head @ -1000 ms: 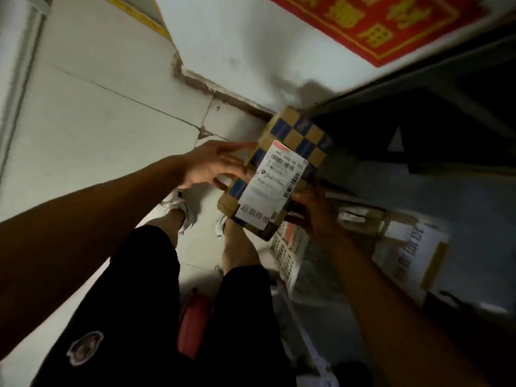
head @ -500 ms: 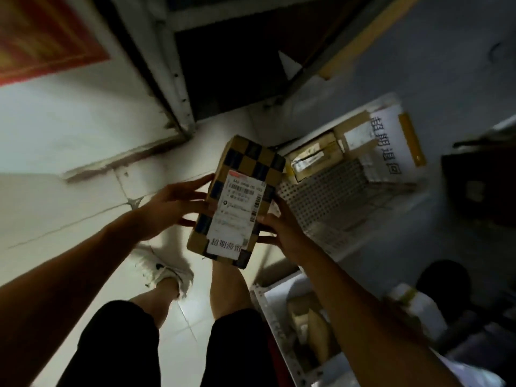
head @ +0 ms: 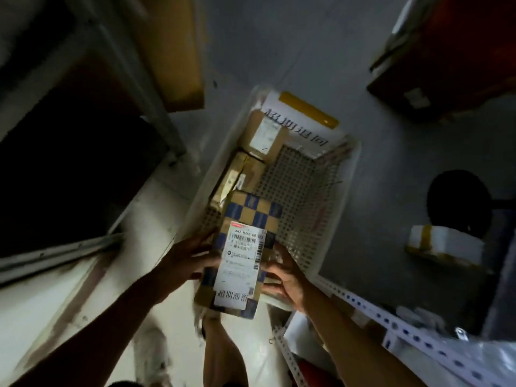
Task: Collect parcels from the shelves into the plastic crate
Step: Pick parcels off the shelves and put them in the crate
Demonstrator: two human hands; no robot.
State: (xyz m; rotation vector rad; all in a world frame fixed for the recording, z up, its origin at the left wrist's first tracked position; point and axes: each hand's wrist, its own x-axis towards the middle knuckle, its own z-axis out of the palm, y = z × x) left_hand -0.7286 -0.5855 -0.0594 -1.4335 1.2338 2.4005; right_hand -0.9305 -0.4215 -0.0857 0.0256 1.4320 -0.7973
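Head view, dim light, some motion blur.

Nearest: two bare legs at 6 o'clock on the pale floor [head: 55,317]. A perforated white shelf upright [head: 413,328] runs out toward 4 o'clock.

Both forearms reach in from the bottom edge. Left hand [head: 185,261] lies against the left side of the checkered parcel [head: 243,247], fingers spread along its edge, holding it. Right hand [head: 284,275] grips the parcel's right side, fingers curled round the lower edge. Parcel: brown cardboard with blue-checked tape, white shipping label [head: 241,263] facing up, barcode legible, text not. It is held between the hands at centre frame, over the near end of the white plastic crate [head: 346,191]; whether it touches the crate cannot be told.

Crate: perforated floor and walls, lying from centre toward 12 o'clock. Inside, along its left wall, two brown cardboard parcels: one [head: 237,177] just beyond the held parcel, another [head: 264,135] farther on, with a white label. At the far end a white sheet with large printed characters [head: 301,127] and a yellow strip.

At 3 o'clock, well apart from the crate, a white parcel with yellow tape [head: 444,244]; behind it a dark round object, unidentifiable. At 9 to 11 o'clock, a dark shelf opening [head: 69,152] with a metal frame.
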